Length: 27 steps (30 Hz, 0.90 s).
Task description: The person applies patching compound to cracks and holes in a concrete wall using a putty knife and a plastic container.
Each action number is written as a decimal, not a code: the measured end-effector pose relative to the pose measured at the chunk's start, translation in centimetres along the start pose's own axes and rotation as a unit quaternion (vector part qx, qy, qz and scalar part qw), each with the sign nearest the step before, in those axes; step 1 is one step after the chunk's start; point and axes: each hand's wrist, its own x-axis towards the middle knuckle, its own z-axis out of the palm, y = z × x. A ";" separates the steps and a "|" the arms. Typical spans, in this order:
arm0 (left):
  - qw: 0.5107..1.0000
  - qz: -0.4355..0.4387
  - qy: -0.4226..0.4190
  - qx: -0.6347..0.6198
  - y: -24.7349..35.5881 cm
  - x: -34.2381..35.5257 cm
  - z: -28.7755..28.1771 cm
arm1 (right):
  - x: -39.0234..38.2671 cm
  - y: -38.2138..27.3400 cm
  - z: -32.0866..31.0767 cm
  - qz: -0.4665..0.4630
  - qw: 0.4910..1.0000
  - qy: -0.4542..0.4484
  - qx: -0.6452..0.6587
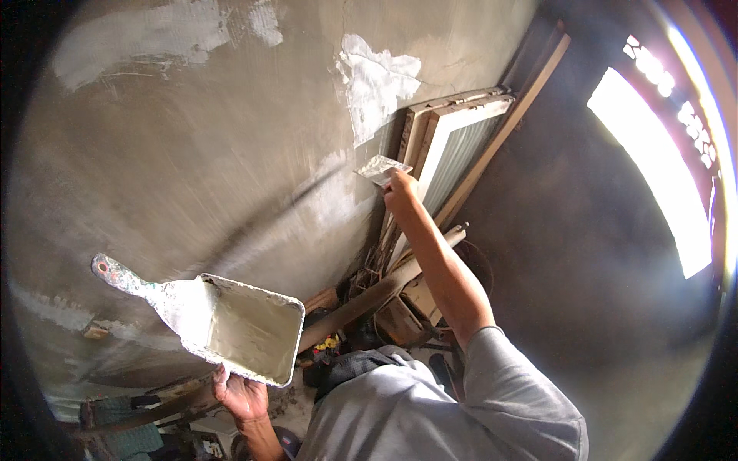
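Note:
My left hand [242, 396] grips a white rectangular tray [254, 330] of pale putty from below, at the lower left. A wide, putty-coated knife with a speckled handle [123, 276] rests across the tray's left end. My right hand [401, 192] is raised near the plastered wall, closed on a small flat scraper [375, 167] smeared with putty. The scraper's blade is close to the wall [215, 131], just below a white patch [377, 77]; whether it touches cannot be told.
Wooden-framed glass panels [461, 138] and a long plank [538, 77] lean on the wall at right. A cylindrical pole [400, 280], boxes [403, 315] and assorted clutter lie below. A green cloth [123, 430] hangs at lower left. A bright opening [653, 154] is at far right.

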 end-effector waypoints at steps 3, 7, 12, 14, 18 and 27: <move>1.000 -0.007 -0.012 0.008 0.0 0.0 0.5 | 1.9 1.3 1.1 0.070 0.992 0.043 0.093; 1.000 -0.006 -0.008 0.007 0.2 0.0 0.1 | 3.6 1.4 2.8 0.091 0.987 0.090 0.100; 1.000 0.013 0.015 0.001 0.1 0.1 -0.2 | 2.4 0.3 3.9 0.039 0.996 0.026 0.078; 1.000 0.011 0.007 -0.003 0.2 0.0 -0.2 | 0.8 -0.2 4.0 0.017 0.993 -0.037 0.112; 1.000 -0.004 -0.012 0.002 0.0 -0.1 0.8 | -1.5 -2.2 4.8 -0.021 0.996 -0.059 0.057; 1.000 0.010 0.009 0.016 -0.1 0.1 0.2 | -4.9 -6.4 7.6 -0.085 0.979 -0.127 0.136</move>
